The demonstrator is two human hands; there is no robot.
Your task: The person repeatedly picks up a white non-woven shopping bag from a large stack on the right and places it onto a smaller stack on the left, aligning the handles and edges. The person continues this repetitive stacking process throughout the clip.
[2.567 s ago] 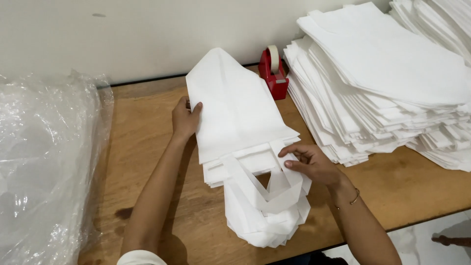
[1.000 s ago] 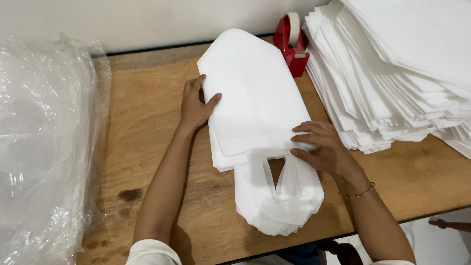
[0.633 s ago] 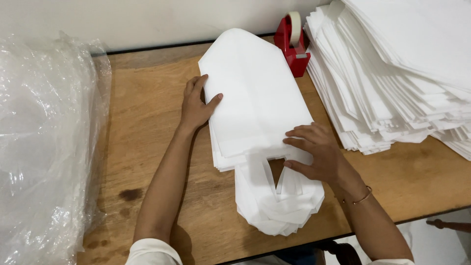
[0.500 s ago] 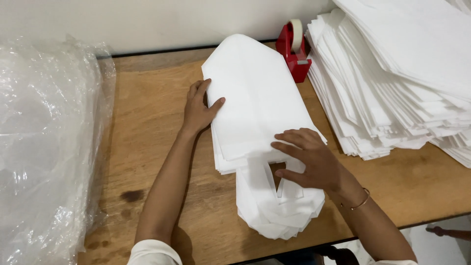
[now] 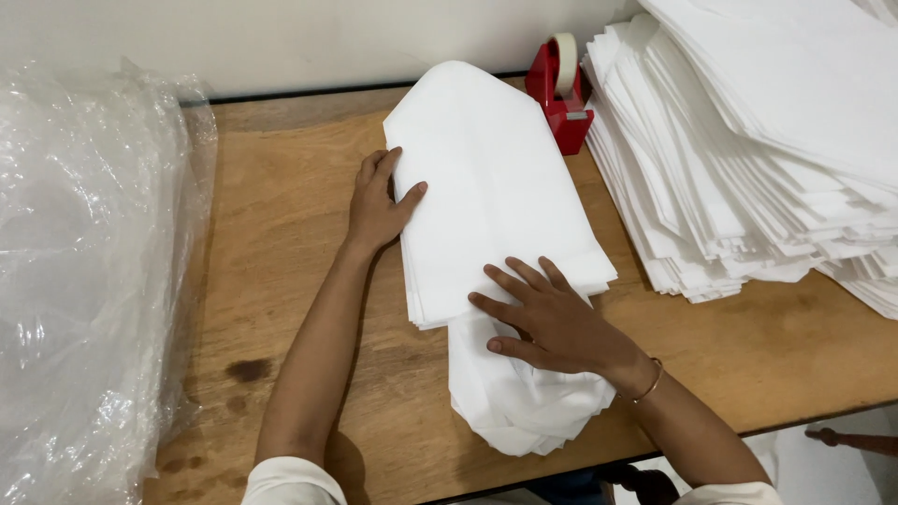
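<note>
A folded bundle of white fabric bags point(image 5: 486, 178) lies on the wooden table point(image 5: 281, 243), its handle end point(image 5: 524, 411) hanging toward the near edge. My left hand point(image 5: 379, 201) rests flat against the bundle's left edge, fingers apart. Flat on the bundle's near part, where the handles begin, lies my right hand point(image 5: 552, 318) with spread fingers, pressing down. A thin bracelet point(image 5: 647, 382) circles the right wrist. Neither hand grips anything.
A tall, wide stack of white fabric bags point(image 5: 767, 159) fills the right side. A red tape dispenser point(image 5: 559, 89) stands behind the bundle, by the wall. Crumpled clear plastic sheeting point(image 5: 84, 281) covers the left end of the table.
My right hand has moved from the bundle's right edge onto the handle end and now lies flat, pressing the handles down. The left hand has stayed at the left edge.
</note>
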